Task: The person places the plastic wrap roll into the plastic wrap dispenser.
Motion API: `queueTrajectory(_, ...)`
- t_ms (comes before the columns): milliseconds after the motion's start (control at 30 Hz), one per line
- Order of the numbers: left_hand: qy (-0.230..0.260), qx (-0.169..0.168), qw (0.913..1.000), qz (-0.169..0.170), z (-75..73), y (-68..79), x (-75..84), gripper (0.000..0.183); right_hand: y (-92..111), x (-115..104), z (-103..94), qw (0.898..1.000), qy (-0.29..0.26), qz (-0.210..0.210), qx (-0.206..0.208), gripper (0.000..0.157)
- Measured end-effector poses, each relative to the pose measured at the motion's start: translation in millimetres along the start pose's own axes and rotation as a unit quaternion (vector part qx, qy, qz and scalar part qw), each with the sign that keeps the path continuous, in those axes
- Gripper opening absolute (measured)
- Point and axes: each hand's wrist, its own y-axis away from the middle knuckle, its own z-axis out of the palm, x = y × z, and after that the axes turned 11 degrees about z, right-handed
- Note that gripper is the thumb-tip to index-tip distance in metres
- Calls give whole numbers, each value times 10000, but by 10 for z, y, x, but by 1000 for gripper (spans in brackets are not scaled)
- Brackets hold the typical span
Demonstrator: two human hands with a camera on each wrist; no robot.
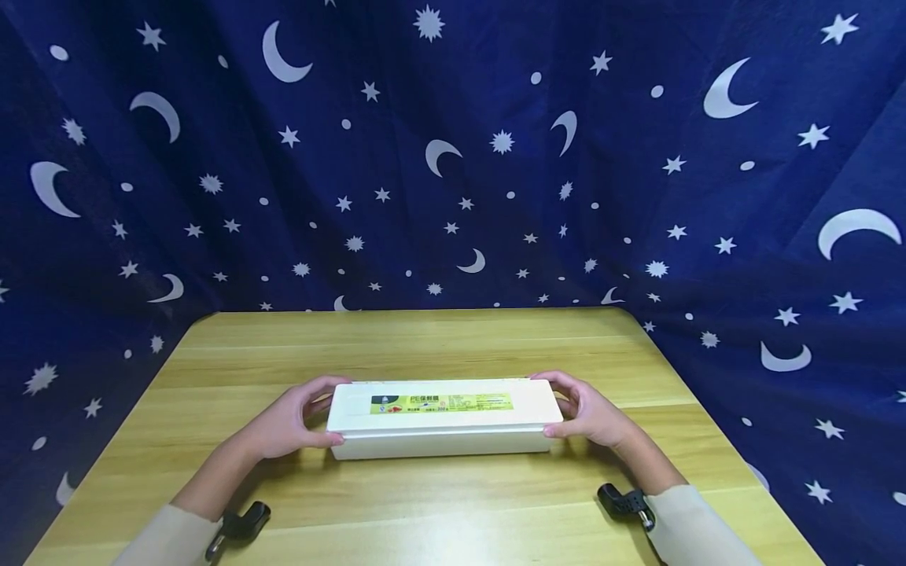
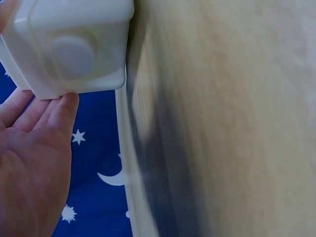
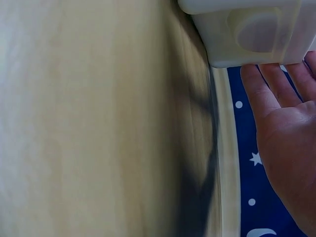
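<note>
A long white cling film box [image 1: 446, 442] lies crosswise at the middle of the wooden table, its lid facing up with a yellow-green printed label. My left hand [image 1: 292, 420] grips its left end, thumb on the front side and fingers behind. At the opposite end my right hand [image 1: 593, 413] holds it the same way. The left wrist view shows a round disc on the end wall of the box [image 2: 111, 54], with fingertips against the back side. A similar disc appears on the other end of the box [image 3: 222, 44] in the right wrist view. What the box contains is hidden.
The wooden table [image 1: 439, 511] has rounded far corners. Behind it and at both sides hangs a dark blue curtain [image 1: 396, 102] with white moons and stars. A black wrist mount sits at each sleeve cuff.
</note>
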Motion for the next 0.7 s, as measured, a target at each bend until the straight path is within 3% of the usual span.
queueTrajectory(700,-201,-48,9998,41,-17,11,-1,73,-10,8,-12,10000,46,0,-62,76)
